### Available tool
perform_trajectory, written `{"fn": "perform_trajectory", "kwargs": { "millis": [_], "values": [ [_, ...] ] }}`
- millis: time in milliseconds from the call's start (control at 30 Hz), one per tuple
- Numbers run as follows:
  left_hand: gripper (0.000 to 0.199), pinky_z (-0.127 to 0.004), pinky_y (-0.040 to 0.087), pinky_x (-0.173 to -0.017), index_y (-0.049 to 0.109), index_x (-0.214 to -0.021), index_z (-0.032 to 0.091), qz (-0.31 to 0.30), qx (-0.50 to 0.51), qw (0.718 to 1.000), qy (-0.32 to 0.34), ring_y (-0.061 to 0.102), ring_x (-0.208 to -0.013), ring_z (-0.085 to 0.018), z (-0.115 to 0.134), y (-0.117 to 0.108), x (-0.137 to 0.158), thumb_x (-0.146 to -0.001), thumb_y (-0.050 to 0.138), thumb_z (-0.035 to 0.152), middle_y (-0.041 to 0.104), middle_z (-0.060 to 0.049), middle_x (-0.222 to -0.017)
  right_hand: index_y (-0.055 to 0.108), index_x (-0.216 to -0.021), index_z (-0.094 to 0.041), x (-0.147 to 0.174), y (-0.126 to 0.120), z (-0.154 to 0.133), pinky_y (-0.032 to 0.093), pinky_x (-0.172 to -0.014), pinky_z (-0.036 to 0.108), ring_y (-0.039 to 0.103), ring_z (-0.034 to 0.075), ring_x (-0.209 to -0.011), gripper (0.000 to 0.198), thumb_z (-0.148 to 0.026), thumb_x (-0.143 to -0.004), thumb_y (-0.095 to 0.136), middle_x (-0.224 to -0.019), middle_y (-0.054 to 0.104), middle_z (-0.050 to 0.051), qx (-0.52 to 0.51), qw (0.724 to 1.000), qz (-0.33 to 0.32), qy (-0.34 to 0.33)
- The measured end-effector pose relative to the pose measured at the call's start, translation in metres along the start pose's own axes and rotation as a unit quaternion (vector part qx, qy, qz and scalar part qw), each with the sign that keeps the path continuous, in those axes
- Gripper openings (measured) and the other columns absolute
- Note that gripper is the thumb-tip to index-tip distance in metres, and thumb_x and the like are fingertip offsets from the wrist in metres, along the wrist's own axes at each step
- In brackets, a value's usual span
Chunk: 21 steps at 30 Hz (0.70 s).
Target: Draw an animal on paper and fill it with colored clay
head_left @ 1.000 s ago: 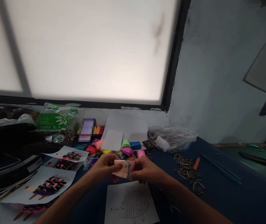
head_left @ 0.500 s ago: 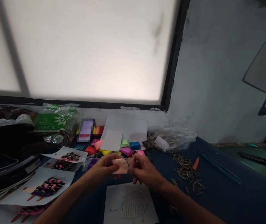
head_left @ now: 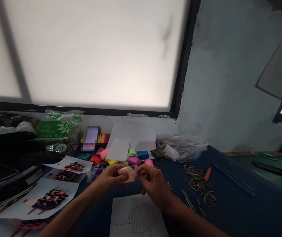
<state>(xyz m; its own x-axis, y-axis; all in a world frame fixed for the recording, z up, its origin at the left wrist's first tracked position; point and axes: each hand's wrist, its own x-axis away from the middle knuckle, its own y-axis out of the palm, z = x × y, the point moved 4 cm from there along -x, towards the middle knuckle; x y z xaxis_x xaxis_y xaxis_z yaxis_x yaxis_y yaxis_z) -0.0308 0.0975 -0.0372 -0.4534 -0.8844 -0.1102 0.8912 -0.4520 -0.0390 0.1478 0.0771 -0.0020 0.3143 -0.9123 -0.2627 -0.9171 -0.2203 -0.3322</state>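
Left hand is grasping a soft, peach-coloured packet in clear plastic film by its left side, thumb lying on top. Right hand is pinching the transparent right end of the same packet between thumb and fingers. Both hands are holding the item above the dark blue surface, just past the far edge of a white paper sheet bearing a pencil drawing of a spiny, long-snouted animal. Beyond the hands, small pouches are lying close together, among them a light green pouch, a glossy blue pouch and a magenta pouch. A plain white rectangular card is leaning beside them. To the right, striped dark seeds are lying in a loose heap, with a short orange stick resting next to them. Farther right, a long, slender blue tool is lying apart. Printed white sheets showing seed-covered animals are overlapping at left.
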Motion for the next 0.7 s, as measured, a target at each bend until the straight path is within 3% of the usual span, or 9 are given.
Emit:
{"fn": "perform_trajectory", "kwargs": {
  "millis": [100, 233, 467, 700],
  "values": [
    [0.039, -0.026, 0.046, -0.063, 0.067, -0.098, 0.017, 0.021, 0.014, 1.0, 0.001, 0.061, -0.068, -0.015, -0.002, 0.002, -0.002, -0.073, 0.083, 0.042, 0.068, 0.001, -0.079, 0.074, -0.094, -0.017, 0.0, 0.001, 0.002, 0.039, -0.041, 0.02, 0.052, 0.009, -0.04, 0.027, -0.039, -0.089, 0.059, -0.061, 0.062, -0.002, 0.007, 1.0, -0.005, 0.002],
    [0.036, -0.026, 0.048, -0.066, 0.066, -0.093, 0.018, 0.016, 0.012, 1.0, 0.003, 0.062, -0.072, -0.015, -0.003, 0.004, -0.003, -0.066, 0.084, 0.032, 0.068, 0.001, -0.081, 0.078, -0.107, -0.015, -0.003, 0.001, 0.007, 0.04, -0.04, 0.02, 0.052, 0.009, -0.041, 0.037, -0.042, -0.089, 0.06, -0.06, 0.062, -0.002, -0.013, 0.999, -0.032, 0.016],
    [0.016, -0.024, 0.051, -0.055, 0.064, -0.089, 0.016, -0.015, -0.022, 1.0, -0.002, 0.06, -0.057, -0.012, -0.004, 0.001, -0.001, -0.095, 0.073, 0.027, 0.061, 0.005, -0.073, 0.08, -0.101, -0.013, -0.007, 0.002, 0.007, 0.044, -0.037, 0.018, 0.05, 0.004, -0.038, 0.029, -0.031, -0.081, 0.069, -0.077, 0.069, 0.002, -0.054, 0.991, -0.113, 0.042],
    [0.048, -0.025, 0.052, -0.054, 0.063, -0.101, 0.017, 0.005, 0.014, 1.0, -0.025, 0.065, -0.056, -0.014, 0.0, 0.01, -0.002, -0.072, 0.085, 0.046, 0.068, 0.002, -0.073, 0.081, -0.091, -0.014, -0.003, 0.004, -0.002, 0.048, -0.039, 0.016, 0.05, 0.005, -0.043, 0.017, -0.024, -0.086, 0.068, -0.074, 0.067, 0.0, -0.029, 0.989, -0.142, 0.008]
  ]
}}
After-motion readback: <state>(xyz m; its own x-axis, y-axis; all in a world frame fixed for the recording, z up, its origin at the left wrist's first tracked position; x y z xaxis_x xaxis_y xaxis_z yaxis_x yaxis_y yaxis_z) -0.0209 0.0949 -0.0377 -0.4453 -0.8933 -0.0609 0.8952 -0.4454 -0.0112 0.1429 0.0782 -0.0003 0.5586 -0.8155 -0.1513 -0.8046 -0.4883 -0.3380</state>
